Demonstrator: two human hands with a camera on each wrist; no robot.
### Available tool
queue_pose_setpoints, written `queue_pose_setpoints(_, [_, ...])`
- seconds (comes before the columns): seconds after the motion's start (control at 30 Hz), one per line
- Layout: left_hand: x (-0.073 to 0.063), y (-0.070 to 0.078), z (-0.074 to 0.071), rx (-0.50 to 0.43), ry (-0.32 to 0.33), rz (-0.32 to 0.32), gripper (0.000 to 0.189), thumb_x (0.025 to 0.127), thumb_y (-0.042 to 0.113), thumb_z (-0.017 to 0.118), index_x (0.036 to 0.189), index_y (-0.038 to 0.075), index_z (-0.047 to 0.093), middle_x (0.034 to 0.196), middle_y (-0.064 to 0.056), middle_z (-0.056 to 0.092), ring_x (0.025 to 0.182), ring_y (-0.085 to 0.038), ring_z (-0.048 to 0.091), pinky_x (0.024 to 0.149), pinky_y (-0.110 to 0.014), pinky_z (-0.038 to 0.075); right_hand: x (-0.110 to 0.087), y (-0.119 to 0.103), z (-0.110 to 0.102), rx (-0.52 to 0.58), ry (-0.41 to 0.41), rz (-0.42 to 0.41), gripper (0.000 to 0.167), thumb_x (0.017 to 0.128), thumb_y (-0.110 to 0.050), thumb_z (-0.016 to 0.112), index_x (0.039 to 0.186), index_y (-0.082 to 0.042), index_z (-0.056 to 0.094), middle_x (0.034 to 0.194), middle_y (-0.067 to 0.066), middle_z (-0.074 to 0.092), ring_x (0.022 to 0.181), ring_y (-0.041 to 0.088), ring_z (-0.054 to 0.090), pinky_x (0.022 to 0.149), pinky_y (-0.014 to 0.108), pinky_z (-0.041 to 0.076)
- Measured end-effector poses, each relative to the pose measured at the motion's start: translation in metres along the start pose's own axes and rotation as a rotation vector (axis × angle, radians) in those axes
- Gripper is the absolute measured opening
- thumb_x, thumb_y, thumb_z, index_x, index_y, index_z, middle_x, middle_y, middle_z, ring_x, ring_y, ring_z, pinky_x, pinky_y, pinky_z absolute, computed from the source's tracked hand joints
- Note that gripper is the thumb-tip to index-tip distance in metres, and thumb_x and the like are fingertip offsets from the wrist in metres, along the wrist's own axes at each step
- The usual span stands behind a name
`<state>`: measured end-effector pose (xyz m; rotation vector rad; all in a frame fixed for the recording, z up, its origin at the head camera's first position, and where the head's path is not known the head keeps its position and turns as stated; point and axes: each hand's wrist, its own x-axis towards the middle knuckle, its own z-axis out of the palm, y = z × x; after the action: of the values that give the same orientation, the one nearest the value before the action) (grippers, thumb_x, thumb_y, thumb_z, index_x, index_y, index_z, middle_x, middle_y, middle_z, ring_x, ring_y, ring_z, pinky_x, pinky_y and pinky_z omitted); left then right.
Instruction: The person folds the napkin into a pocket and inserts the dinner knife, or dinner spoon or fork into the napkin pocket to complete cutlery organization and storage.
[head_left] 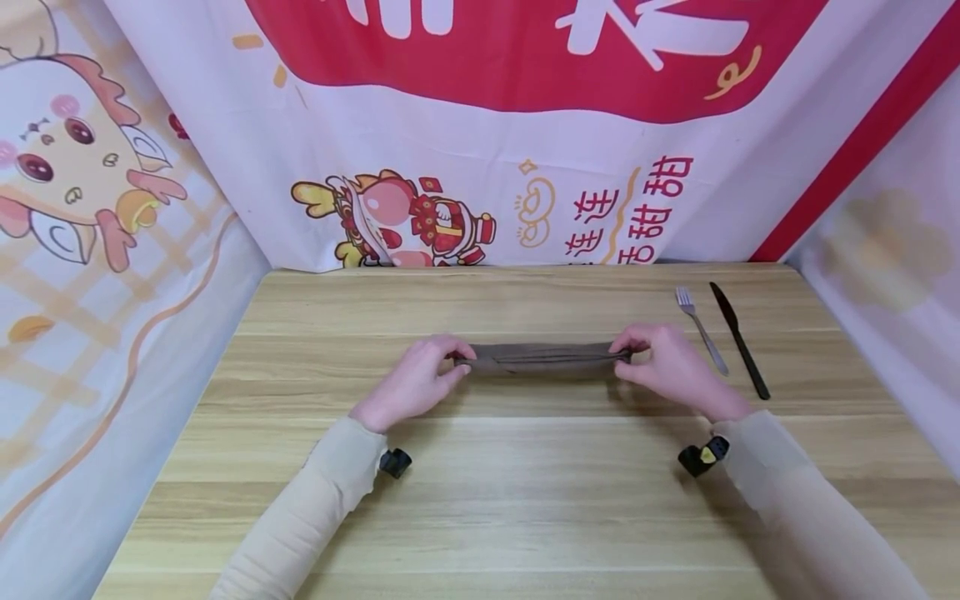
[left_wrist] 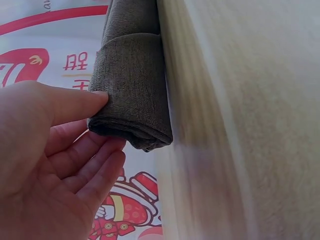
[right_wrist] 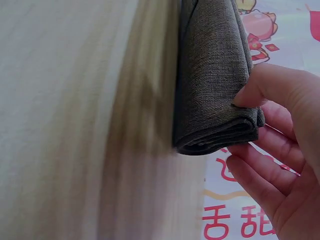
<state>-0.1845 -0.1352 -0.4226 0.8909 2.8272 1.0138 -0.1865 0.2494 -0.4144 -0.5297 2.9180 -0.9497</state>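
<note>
A dark grey-brown cloth point(head_left: 543, 357), folded into a long narrow strip, stretches crosswise between the two hands at mid-table. The left hand point(head_left: 422, 377) pinches its left end between thumb and fingers. At the other end, the right hand point(head_left: 663, 367) pinches the cloth the same way. In the left wrist view, the thumb of the left hand point(left_wrist: 55, 145) lies on the cloth point(left_wrist: 132, 85) close to its end. Rolled layers show at the end of the cloth point(right_wrist: 215, 90) in the right wrist view, with the right hand point(right_wrist: 280, 140) at its edge.
A fork point(head_left: 702, 331) and a black-handled knife point(head_left: 739, 340) lie side by side on the wooden table point(head_left: 525, 500), right of the cloth. A printed red and white cloth backdrop point(head_left: 510, 150) hangs along the far edge, with more printed fabric point(head_left: 97, 333) on the left.
</note>
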Motion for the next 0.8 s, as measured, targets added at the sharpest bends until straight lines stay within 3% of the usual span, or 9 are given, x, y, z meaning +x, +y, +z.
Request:
queue_pose_setpoints(0.27, [-0.002, 0.006, -0.006, -0.024, 0.057, 0.028, 0.013, 0.099, 0.009, 0.067, 0.113, 0.009, 0.068, 0.110, -0.001, 0.065, 0.106, -0.017, 0.062, 0.094, -0.037, 0.051, 0.002, -0.004, -0.006, 0.047, 0.069, -0.038, 0.017, 0.084, -0.007, 0.078, 0.099, -0.012, 0.072, 0.106, 0.007, 0.072, 0.105, 0.032, 0.065, 0.093, 0.056, 0.051])
queue_pose_setpoints(0.5, [-0.002, 0.009, -0.010, -0.053, 0.061, 0.023, 0.015, 0.102, 0.009, 0.063, 0.117, 0.006, 0.065, 0.111, -0.002, 0.062, 0.105, -0.016, 0.061, 0.094, -0.036, 0.052, 0.002, -0.009, -0.010, 0.070, 0.075, -0.052, 0.015, 0.088, -0.006, 0.074, 0.101, -0.010, 0.070, 0.104, 0.007, 0.071, 0.102, 0.029, 0.066, 0.086, 0.053, 0.054])
queue_pose_setpoints(0.7, [-0.003, 0.012, -0.013, -0.076, 0.057, 0.000, 0.015, 0.104, 0.011, 0.061, 0.118, 0.007, 0.064, 0.106, 0.000, 0.061, 0.092, -0.014, 0.059, 0.079, -0.032, 0.054, 0.001, -0.013, -0.012, 0.093, 0.098, -0.054, 0.015, 0.087, -0.003, 0.073, 0.101, -0.008, 0.070, 0.100, 0.006, 0.071, 0.093, 0.024, 0.066, 0.083, 0.048, 0.055])
queue_pose_setpoints(0.8, [-0.004, 0.012, -0.014, -0.084, 0.062, 0.006, 0.015, 0.104, 0.012, 0.060, 0.118, 0.008, 0.063, 0.102, 0.001, 0.060, 0.085, -0.013, 0.058, 0.071, -0.031, 0.053, 0.001, -0.015, -0.012, 0.091, 0.109, -0.053, 0.016, 0.086, -0.003, 0.073, 0.100, -0.008, 0.071, 0.096, 0.004, 0.071, 0.086, 0.021, 0.064, 0.078, 0.039, 0.055])
